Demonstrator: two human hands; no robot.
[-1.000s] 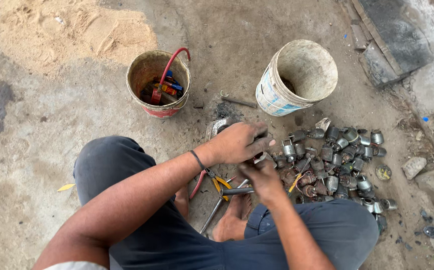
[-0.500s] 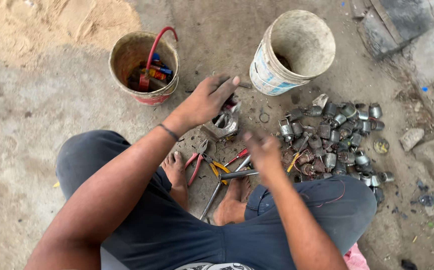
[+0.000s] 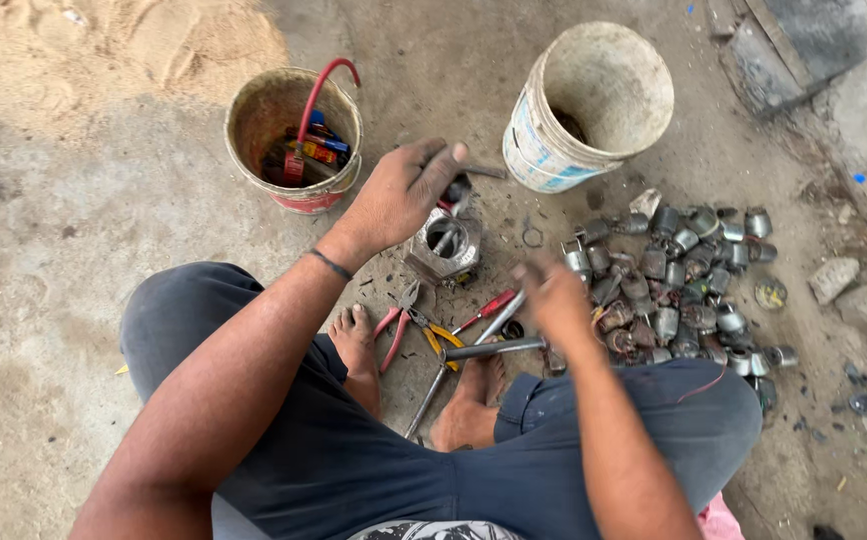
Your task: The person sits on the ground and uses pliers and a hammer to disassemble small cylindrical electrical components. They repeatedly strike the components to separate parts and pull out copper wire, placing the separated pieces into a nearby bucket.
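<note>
While a small dark part (image 3: 457,187) is pinched in the left hand (image 3: 401,195) just above the square metal housing (image 3: 445,246) on the ground, the blurred right hand (image 3: 554,296) is held over the metal-piece pile (image 3: 689,285); its grip cannot be told.

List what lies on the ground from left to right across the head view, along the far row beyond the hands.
Tan bucket with a red handle → grey metal cylinder part → white plastic bucket → heap of small grey metal cups → pale stone.
</note>
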